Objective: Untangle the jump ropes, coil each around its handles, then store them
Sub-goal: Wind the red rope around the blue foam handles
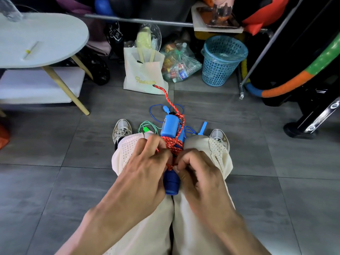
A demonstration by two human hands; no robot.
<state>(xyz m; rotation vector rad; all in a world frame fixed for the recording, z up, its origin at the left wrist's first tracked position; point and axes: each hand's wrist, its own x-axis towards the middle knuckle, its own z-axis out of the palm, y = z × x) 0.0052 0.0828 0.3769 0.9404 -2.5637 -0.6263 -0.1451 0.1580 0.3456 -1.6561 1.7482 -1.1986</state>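
I sit over a floor (55, 144) of large grey tiles, my knees together in pale mesh trousers (217, 150) and both trainers planted on it. To my left stands a white oval table (46, 34) on slanted wooden legs, with a lower shelf. Ahead, against a clutter of stored things, lean one cream tote bag (143, 74) with gold script that seems to read "Fashion", one clear sack of bottles and wrappers (179, 63), and one blue perforated basket (223, 60) lined with plastic.

The jump ropes lie bunched between my knees. I count three cords: a red speckled rope (173, 142), a thin blue cord (152, 112) and a green one (147, 124). The red rope wraps a pair of blue handles (170, 126).

My left hand (145, 162) curls its fingers into the red loops; my right hand (198, 170) pinches the red strand at the handle.
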